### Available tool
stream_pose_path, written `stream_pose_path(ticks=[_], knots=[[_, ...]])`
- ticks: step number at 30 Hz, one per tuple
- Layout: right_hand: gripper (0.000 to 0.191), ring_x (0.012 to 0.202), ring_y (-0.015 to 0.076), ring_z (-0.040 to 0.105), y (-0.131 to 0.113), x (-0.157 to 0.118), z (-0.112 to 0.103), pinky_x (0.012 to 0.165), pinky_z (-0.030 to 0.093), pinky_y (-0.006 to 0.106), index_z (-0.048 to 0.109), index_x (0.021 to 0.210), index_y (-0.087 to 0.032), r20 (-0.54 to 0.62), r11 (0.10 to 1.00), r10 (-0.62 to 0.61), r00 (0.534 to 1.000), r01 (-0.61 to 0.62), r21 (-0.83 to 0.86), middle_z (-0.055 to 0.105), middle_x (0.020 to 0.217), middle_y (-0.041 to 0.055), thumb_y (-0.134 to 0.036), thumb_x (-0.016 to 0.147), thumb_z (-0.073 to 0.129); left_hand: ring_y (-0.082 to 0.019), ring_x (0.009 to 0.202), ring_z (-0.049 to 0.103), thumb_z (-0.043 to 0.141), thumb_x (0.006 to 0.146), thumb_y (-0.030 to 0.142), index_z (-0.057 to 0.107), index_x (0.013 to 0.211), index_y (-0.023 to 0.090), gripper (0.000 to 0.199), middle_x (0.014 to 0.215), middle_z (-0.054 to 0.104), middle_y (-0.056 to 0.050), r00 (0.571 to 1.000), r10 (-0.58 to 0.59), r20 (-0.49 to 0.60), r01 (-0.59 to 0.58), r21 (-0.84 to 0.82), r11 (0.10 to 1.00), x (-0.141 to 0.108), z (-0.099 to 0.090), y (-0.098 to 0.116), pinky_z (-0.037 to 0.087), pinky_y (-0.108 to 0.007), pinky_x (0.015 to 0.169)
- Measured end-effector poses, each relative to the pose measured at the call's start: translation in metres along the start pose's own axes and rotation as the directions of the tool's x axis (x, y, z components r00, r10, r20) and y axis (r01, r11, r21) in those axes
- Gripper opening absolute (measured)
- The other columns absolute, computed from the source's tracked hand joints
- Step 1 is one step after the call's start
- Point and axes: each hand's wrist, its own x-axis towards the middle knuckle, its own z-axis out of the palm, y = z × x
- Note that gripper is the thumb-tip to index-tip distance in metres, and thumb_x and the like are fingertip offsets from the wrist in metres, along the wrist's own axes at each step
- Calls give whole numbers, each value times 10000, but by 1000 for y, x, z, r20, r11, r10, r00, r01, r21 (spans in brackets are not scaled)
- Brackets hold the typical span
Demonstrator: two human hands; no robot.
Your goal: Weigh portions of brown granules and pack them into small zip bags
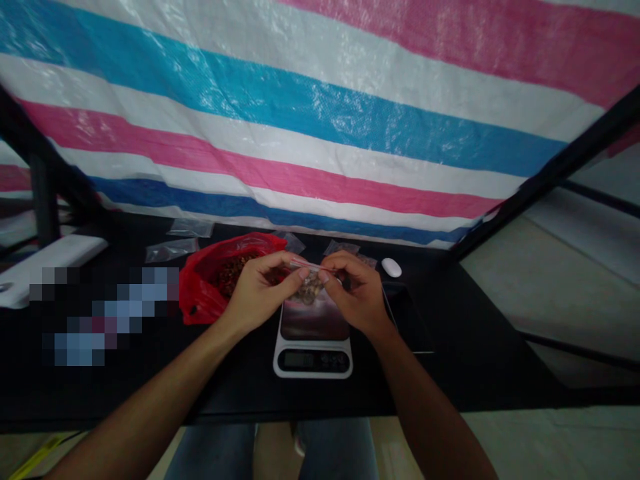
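Between my two hands is a small clear zip bag (309,291) with small brownish pieces inside and a red line along its top. My left hand (265,283) pinches the top edge on the left with thumb and fingers. On the right, my right hand (357,290) pinches the same edge. The bag is just above the steel plate of a white kitchen scale (313,363); I cannot tell whether it touches. Beside my left hand lies an open red plastic bag (200,290) holding many small brown pieces (231,275).
Flat clear bags (171,250) lie along the back of the black table (470,333). A white mouse-shaped object (391,267) and a dark flat device (410,320) are at right. A long white object (55,263) lies at left. A striped sheet (280,120) hangs behind.
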Motion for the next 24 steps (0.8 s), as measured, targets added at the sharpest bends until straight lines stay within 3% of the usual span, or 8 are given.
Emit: stream_pose_path(ticks=[6, 14, 20, 24], knots=[[92, 731, 143, 612, -3, 1, 2, 643, 459, 289, 678, 841, -209, 9, 999, -35, 999, 35, -12, 680, 817, 12, -162, 919, 663, -139, 753, 712, 786, 879, 286, 793, 864, 155, 133, 826, 786, -34, 999, 7, 52, -9, 41, 999, -1, 0, 1, 555, -210, 720], [78, 729, 144, 594, -3, 0, 2, 646, 449, 292, 682, 874, -211, 25, 999, 30, 999, -30, -14, 678, 826, 14, -221, 946, 653, -168, 820, 734, 809, 866, 326, 837, 896, 163, 168, 900, 814, -62, 992, -50, 115, 45, 41, 998, 5, -9, 6, 572, -241, 767], [95, 746, 160, 594, 5, 0, -3, 672, 460, 313, 691, 868, -217, -19, 989, 128, 992, -127, 70, 669, 825, 14, -277, 942, 687, -157, 713, 698, 849, 812, 389, 811, 761, 157, 241, 783, 788, -47, 999, -41, -15, 41, -10, 999, 7, -12, 9, 562, -248, 695], [95, 766, 164, 608, 10, 1, -5, 709, 481, 320, 705, 869, -219, -6, 988, 136, 991, -136, 79, 681, 831, 15, -281, 941, 697, -155, 685, 676, 859, 787, 416, 780, 708, 156, 283, 756, 772, -46, 999, 11, -48, -9, 42, 999, 8, -12, 11, 537, -249, 660]])
